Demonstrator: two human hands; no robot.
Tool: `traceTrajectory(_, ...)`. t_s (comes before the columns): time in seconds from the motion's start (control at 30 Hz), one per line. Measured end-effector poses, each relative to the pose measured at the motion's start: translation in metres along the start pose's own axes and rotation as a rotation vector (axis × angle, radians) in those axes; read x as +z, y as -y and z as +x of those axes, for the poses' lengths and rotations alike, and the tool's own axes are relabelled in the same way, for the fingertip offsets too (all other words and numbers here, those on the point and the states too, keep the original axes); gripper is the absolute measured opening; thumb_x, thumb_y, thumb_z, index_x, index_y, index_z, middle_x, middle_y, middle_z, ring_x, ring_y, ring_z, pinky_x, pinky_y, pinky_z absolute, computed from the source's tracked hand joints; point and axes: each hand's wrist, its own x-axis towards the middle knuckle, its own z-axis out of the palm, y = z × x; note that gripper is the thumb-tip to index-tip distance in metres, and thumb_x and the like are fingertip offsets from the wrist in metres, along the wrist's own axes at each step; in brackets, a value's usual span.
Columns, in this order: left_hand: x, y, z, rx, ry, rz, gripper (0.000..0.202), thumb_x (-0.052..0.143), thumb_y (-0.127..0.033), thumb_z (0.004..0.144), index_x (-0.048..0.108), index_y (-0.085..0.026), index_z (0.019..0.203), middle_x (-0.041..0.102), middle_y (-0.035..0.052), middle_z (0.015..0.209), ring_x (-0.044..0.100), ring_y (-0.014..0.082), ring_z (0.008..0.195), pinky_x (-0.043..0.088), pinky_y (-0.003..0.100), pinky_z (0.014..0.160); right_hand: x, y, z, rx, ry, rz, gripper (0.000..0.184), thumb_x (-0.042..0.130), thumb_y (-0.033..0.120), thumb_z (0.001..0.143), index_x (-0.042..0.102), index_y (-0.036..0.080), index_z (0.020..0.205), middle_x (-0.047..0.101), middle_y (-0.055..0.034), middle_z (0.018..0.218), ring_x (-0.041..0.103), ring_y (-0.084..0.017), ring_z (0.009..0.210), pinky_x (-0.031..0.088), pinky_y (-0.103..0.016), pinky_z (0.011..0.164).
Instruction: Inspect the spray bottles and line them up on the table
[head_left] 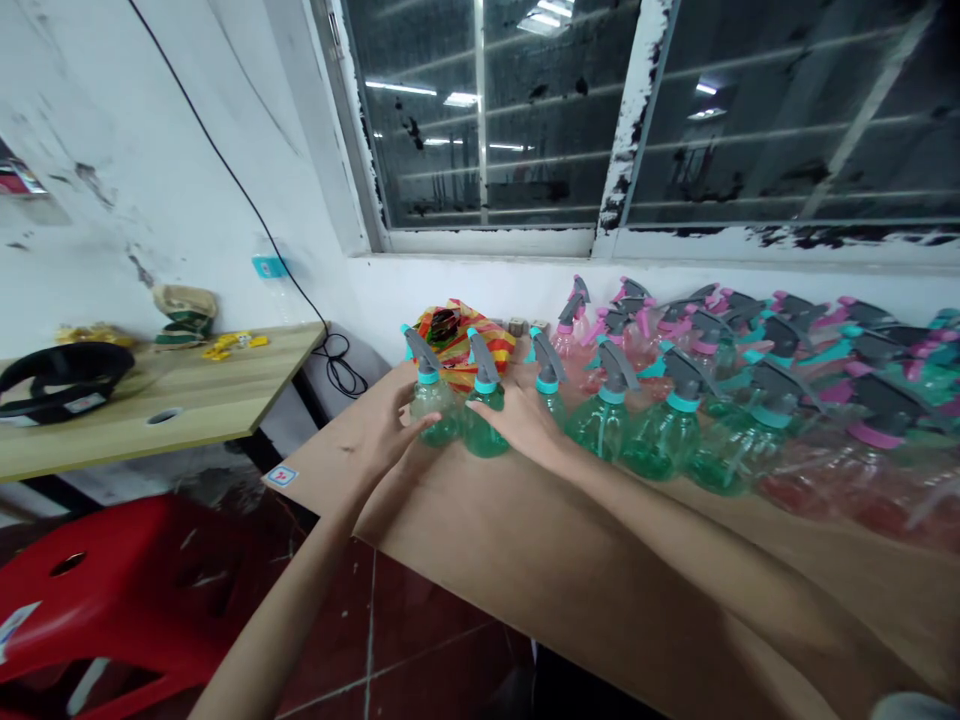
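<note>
Two spray bottles stand upright at the left end of a row on the brown table point(480, 530). My left hand point(394, 430) curves around the left side of the outermost spray bottle point(444, 410), its thumb across the front. This bottle is clear to pale green with a grey and turquoise trigger head. Beside it, my right hand point(525, 418) is closed around the right side of a green spray bottle point(484, 435), thumb in front. The other right-hand fingers are partly hidden behind the bottle.
More green spray bottles point(600, 425) continue the row rightward, with several pink ones point(874, 450) beyond. A striped plastic bag point(480, 345) lies behind. At left are a red stool point(127, 590) and a wooden desk point(225, 395) bearing a black ring-shaped object point(64, 380). A black cable point(247, 190) hangs down the wall.
</note>
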Motion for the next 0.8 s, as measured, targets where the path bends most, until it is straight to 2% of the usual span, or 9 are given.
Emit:
traceTrajectory(0.17,0.0,-0.011,-0.024,-0.023,-0.115,0.061,0.079,0.069,-0.057,0.078,0.036,-0.023,0.14,0.038,0.0161,0.148,0.032,0.0373,0.137,0.032,0.056,0.106,-0.019,0.007,-0.034,-0.004,0.053,-0.067,0.048,0.057,0.05,0.085,0.062,0.012,0.115,0.072,-0.0197,0.098,0.068,-0.035,0.089,0.05,-0.043,0.068)
traceTrajectory(0.23,0.0,-0.026,-0.043,-0.006,-0.161,0.08,0.07,0.064,-0.055,0.084,0.036,-0.023,0.14,0.037,0.0149,0.146,0.032,0.0347,0.137,0.031,0.054,0.108,-0.031,0.008,-0.053,-0.035,0.075,-0.088,0.047,0.057,0.051,0.085,0.064,0.014,0.112,0.073,-0.0176,0.095,0.069,-0.035,0.087,0.05,-0.043,0.066)
traceTrajectory(0.3,0.002,-0.047,-0.066,0.019,-0.164,0.078,0.057,0.054,-0.053,0.092,0.038,-0.023,0.137,0.041,0.0136,0.141,0.038,0.0326,0.133,0.034,0.052,0.106,-0.045,0.007,-0.071,-0.062,0.091,-0.102,0.045,0.057,0.053,0.085,0.066,0.016,0.108,0.073,-0.0156,0.093,0.069,-0.034,0.084,0.05,-0.042,0.064)
traceTrajectory(0.37,0.009,-0.072,-0.088,0.053,-0.072,0.06,0.047,0.05,-0.051,0.094,0.043,-0.024,0.132,0.05,0.0106,0.133,0.048,0.03,0.126,0.042,0.049,0.102,-0.059,0.002,-0.088,-0.086,0.101,-0.11,0.042,0.059,0.054,0.084,0.067,0.017,0.104,0.074,-0.0129,0.091,0.07,-0.032,0.082,0.051,-0.041,0.064)
traceTrajectory(0.43,0.021,-0.097,-0.106,0.085,0.069,0.04,0.049,0.06,-0.052,0.088,0.048,-0.026,0.129,0.056,0.0081,0.128,0.054,0.0295,0.12,0.047,0.047,0.098,-0.072,-0.006,-0.102,-0.111,0.095,-0.131,0.041,0.059,0.054,0.084,0.067,0.017,0.1,0.073,-0.0123,0.092,0.069,-0.032,0.086,0.051,-0.041,0.067)
traceTrajectory(0.57,0.054,-0.133,-0.119,0.089,0.409,-0.039,0.074,0.071,-0.053,0.081,0.036,-0.029,0.141,0.046,0.0117,0.141,0.046,0.0329,0.129,0.04,0.053,0.104,-0.095,-0.029,-0.127,-0.174,0.065,-0.201,0.043,0.057,0.057,0.085,0.066,0.018,0.099,0.073,-0.0128,0.094,0.066,-0.033,0.093,0.052,-0.046,0.074)
traceTrajectory(0.7,0.088,-0.155,-0.113,0.105,0.537,-0.071,0.072,0.071,-0.051,0.082,0.036,-0.027,0.14,0.049,0.0121,0.139,0.045,0.0324,0.13,0.036,0.055,0.107,-0.121,-0.052,-0.149,-0.147,0.061,-0.136,0.037,0.06,0.055,0.083,0.064,0.02,0.097,0.07,-0.0118,0.099,0.063,-0.033,0.099,0.051,-0.05,0.081)
traceTrajectory(0.8,0.113,-0.172,-0.108,0.147,0.574,-0.084,0.072,0.071,-0.051,0.083,0.035,-0.026,0.14,0.051,0.0121,0.137,0.047,0.0323,0.128,0.039,0.054,0.105,-0.141,-0.067,-0.162,-0.037,0.051,0.015,0.044,0.066,0.055,0.078,0.059,0.022,0.107,0.068,-0.0096,0.103,0.064,-0.03,0.095,0.053,-0.046,0.079)
